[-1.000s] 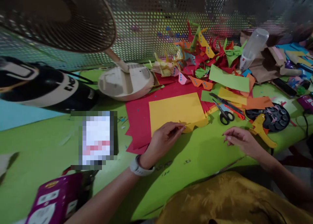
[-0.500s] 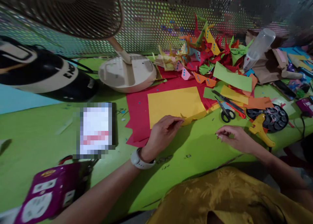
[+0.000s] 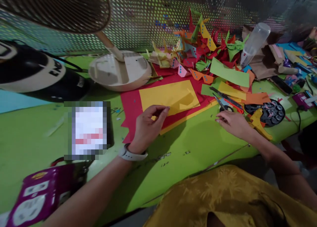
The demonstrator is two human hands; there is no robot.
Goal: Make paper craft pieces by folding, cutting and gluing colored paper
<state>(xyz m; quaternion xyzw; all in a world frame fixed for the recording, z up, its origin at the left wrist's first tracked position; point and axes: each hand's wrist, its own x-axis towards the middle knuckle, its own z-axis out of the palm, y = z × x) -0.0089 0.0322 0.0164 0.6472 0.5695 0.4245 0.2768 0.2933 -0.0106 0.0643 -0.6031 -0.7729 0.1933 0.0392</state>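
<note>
My left hand (image 3: 151, 124), with a white watch on the wrist, is pinched over the near left part of a yellow paper sheet (image 3: 170, 95). What its fingertips hold, if anything, is too small to make out. The sheet lies on red paper (image 3: 128, 105), and a yellow strip shows along the red paper's near edge. My right hand (image 3: 231, 122) hovers at the near side of the scissors (image 3: 223, 105), fingers loosely curled and partly apart, with nothing visible in them. It covers part of the scissor handles.
Folded coloured papers (image 3: 203, 45) are heaped at the back beside a clear bottle (image 3: 257, 39). A yellow glue gun (image 3: 259, 123) and a black round tray (image 3: 274, 113) lie right. Left are a fan base (image 3: 121, 70), a blurred-out device (image 3: 89, 128) and a purple pouch (image 3: 42, 190).
The view has shifted, so most things appear further left. My right hand has moved up to the scissors. My left hand has moved back from the yellow sheet's near right edge.
</note>
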